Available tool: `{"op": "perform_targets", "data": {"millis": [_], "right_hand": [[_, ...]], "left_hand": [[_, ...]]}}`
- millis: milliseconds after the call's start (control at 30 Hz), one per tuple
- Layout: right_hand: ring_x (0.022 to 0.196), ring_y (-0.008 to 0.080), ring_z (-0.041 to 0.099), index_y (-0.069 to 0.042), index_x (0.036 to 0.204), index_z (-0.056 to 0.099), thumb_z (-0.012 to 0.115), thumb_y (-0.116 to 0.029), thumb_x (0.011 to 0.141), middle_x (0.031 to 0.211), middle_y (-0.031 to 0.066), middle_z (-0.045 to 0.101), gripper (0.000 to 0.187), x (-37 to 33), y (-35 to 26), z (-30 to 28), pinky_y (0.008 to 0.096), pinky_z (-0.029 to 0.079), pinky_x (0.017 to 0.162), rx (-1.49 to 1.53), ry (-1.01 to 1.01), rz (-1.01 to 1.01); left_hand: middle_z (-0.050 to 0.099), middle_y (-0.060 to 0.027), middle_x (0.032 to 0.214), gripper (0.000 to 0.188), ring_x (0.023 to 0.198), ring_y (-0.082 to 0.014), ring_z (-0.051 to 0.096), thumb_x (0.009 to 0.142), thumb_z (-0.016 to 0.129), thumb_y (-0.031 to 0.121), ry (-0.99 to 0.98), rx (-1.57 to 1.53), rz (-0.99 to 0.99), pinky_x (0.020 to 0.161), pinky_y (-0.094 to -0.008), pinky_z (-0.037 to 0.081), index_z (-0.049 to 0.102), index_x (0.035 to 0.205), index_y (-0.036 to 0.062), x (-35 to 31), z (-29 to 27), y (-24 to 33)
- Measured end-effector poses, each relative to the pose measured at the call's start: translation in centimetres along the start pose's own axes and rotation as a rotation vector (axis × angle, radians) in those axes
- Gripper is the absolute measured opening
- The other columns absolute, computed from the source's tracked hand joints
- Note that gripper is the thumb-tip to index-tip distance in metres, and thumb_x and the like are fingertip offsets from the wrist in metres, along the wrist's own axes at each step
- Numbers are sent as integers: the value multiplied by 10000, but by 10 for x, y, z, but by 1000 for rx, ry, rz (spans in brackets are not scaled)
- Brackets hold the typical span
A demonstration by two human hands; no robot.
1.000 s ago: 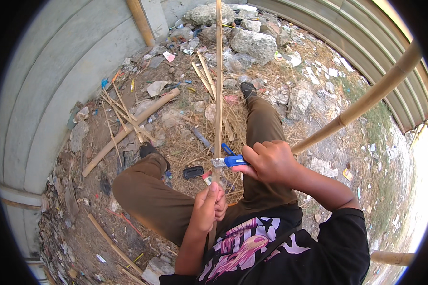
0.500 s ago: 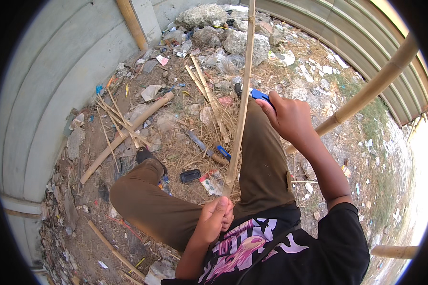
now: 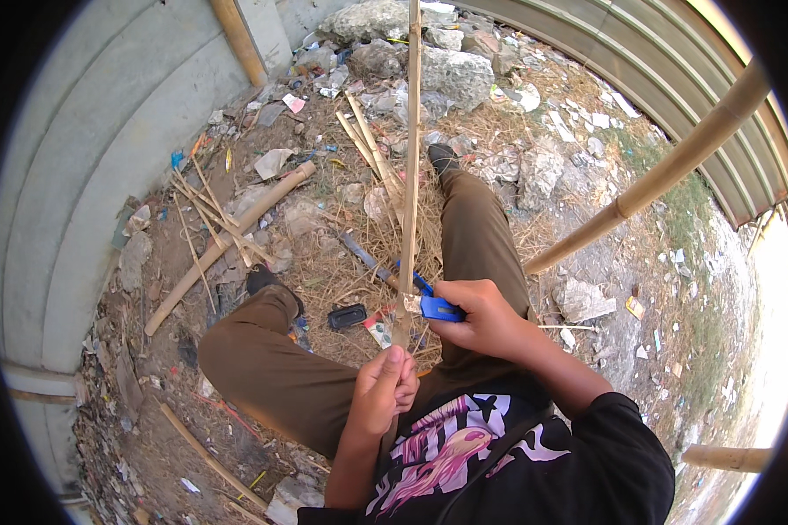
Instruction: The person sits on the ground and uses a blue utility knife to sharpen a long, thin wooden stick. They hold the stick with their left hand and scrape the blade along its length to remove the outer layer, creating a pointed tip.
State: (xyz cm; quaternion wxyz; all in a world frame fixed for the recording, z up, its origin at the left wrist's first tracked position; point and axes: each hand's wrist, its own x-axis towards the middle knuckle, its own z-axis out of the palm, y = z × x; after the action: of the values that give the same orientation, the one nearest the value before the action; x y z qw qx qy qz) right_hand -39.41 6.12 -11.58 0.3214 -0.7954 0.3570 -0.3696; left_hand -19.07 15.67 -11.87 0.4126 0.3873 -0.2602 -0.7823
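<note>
Blue cutter (image 3: 441,309) lower along strip (image 3: 413,157).

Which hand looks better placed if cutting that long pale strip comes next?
Probably the right hand: it grips the blue cutter, whose blade appears to meet the strip. The left hand is occupied holding the strip closer to the body.

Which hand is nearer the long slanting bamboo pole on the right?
Right: the right hand, with the blue cutter, is left of the pole; the left hand, farther left, grips the bamboo strip.
</note>
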Motion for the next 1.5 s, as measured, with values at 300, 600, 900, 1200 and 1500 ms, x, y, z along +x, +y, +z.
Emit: {"op": "perform_targets", "data": {"millis": [300, 600, 900, 1200, 1500], "right_hand": [[479, 325, 587, -70, 700, 581, 693, -185, 856, 528, 108, 539, 224, -1, -3, 11, 435, 448, 465, -443, 105, -4], [448, 301, 559, -84, 621, 499, 637, -125, 922, 535, 98, 530, 334, 17, 19, 14, 417, 433, 433, -635, 380, -83], [414, 274, 557, -93, 570, 493, 658, -132, 908, 500, 80, 524, 378, 40, 23, 1, 401, 421, 400, -791, 446, -109], [457, 327, 576, -77, 586, 543, 619, -212, 948, 513, 119, 545, 394, 63, 32, -30, 433, 440, 434, -871, 518, 103], [456, 328, 567, -82, 630, 551, 628, -206, 943, 532, 107, 555, 345, 33, 7, -22, 431, 446, 443, -772, 203, -60]], "left_hand": [[337, 40, 593, 402, 472, -34, 284, 1087, 400, 423, 41, 37, 45, 395, -195, 207, 417, 844, 103, 1, 3, -3], [304, 39, 567, 419, 440, -33, 241, 1086, 395, 429, -40, 14, 18, 372, -213, 177, 395, 826, 101, 4, 5, -4], [301, 44, 566, 424, 439, -34, 241, 1088, 383, 438, 26, 48, 50, 373, -216, 177, 393, 822, 108, 5, 4, -6], [318, 66, 619, 412, 491, -22, 282, 1083, 415, 431, 45, 123, 22, 425, -204, 206, 412, 811, 122, 4, 7, -16], [356, 60, 628, 401, 501, -18, 298, 1089, 418, 401, 118, 151, 63, 441, -197, 242, 432, 812, 111, 2, 9, -10]]}}
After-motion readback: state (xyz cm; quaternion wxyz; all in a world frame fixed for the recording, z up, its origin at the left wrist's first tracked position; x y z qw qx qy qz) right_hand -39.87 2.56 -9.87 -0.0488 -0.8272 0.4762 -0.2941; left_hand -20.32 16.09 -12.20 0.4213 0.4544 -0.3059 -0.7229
